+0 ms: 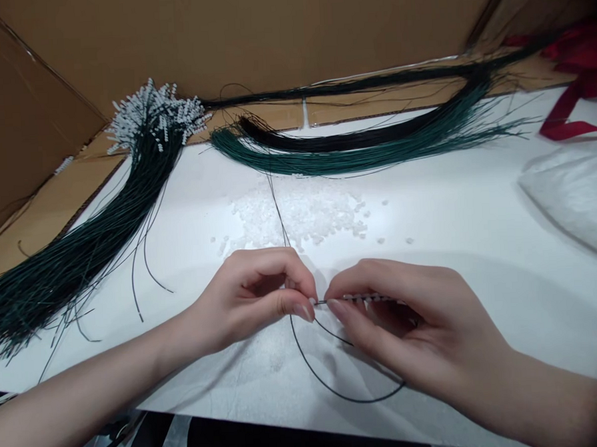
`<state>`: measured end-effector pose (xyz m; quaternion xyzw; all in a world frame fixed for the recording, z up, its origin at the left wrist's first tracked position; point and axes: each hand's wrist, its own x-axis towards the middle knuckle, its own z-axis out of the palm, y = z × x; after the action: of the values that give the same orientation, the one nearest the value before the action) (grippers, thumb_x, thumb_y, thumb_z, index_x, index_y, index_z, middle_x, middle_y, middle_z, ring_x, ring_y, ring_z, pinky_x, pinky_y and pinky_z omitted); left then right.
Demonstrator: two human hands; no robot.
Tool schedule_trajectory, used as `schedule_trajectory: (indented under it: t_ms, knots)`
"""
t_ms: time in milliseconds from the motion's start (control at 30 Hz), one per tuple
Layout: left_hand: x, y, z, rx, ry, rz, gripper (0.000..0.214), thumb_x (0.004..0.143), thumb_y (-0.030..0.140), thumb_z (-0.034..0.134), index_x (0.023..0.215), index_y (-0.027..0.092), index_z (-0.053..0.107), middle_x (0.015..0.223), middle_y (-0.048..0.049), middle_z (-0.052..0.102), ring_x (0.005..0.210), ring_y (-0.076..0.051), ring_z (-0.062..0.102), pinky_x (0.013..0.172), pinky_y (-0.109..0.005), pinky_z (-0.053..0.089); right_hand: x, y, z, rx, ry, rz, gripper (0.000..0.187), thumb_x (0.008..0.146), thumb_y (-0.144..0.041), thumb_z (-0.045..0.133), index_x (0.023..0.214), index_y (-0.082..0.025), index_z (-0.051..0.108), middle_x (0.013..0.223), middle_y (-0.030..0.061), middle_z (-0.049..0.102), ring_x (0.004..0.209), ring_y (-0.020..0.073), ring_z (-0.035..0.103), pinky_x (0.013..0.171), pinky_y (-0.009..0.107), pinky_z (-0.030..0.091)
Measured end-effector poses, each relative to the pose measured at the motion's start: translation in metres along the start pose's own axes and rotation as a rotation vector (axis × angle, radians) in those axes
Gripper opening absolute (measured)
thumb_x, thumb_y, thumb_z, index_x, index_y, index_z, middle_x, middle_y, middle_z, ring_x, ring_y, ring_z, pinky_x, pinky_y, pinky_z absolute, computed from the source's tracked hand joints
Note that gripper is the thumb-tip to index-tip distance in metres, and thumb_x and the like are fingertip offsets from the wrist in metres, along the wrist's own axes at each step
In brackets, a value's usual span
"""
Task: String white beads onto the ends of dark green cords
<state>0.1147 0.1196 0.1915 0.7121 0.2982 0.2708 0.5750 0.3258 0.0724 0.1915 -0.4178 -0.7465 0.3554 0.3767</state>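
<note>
My left hand [262,295] is closed, thumb and forefinger pinching a small whitish bead [312,302] by a dark wire. Just to its right, my right hand [413,317] is closed on the same thin wire [358,401], which carries a row of white beads [365,298] partly hidden under the fingers. The wire's slack bends in a wide loop below both hands. Beyond the hands, a loose patch of small white translucent pieces [302,213] lies on the white tabletop [186,369].
At left lies a thick bundle of dark green wires [108,213] with white beaded tips [155,117]. Green and black wire bundles [355,155] curve along the back, before a cardboard wall [249,39]. A red ribbon [563,113] and a translucent plastic bag [577,189] are at right.
</note>
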Motion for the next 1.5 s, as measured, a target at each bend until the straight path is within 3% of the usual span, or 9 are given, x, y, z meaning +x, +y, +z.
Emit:
schedule_trajectory:
  t_ms: [800, 1500]
  knots:
    - [-0.0019, 0.0009, 0.0039, 0.255, 0.051, 0.234, 0.013, 0.078, 0.010, 0.076, 0.088, 0.012, 0.068, 0.075, -0.0019, 0.062, 0.065, -0.010, 0.056, 0.058, -0.020, 0.044, -0.0011, 0.0038, 0.0023, -0.080, 0.031, -0.043, 0.010, 0.089, -0.013, 0.057, 0.086, -0.021, 0.064, 0.065, -0.0031, 0.059, 0.044, 0.0067, 0.039, 0.039, 0.023, 0.028]
    - [-0.0014, 0.0015, 0.0042, 0.323, 0.043, 0.230, 0.012, 0.080, 0.006, 0.073, 0.088, 0.013, 0.067, 0.076, -0.0025, 0.063, 0.066, -0.010, 0.057, 0.059, -0.021, 0.044, -0.0006, 0.0022, 0.0016, -0.064, 0.021, -0.050, 0.011, 0.087, -0.010, 0.060, 0.083, -0.019, 0.064, 0.064, -0.0039, 0.057, 0.047, 0.0059, 0.040, 0.040, 0.021, 0.030]
